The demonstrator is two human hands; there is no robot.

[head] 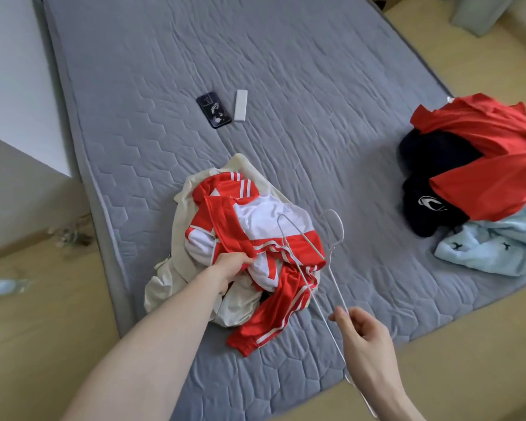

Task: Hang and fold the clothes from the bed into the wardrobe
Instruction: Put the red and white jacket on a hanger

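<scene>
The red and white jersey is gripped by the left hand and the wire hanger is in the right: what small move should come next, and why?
Probably lift the red and white jersey clear of the cream garment under it. The left hand already grips its bunched fabric, and the right hand holds the wire hanger ready, but no neck opening shows yet for the hanger to enter.

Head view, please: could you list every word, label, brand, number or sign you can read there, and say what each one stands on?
No readable words or numbers anywhere.
Dark garment: a white oval swoosh emblem, no letters legible.
Phone: white artwork on the dark case, too small to read.
Pale blue cloth: small dark printed shapes, not text.
White remote: blank.
</scene>
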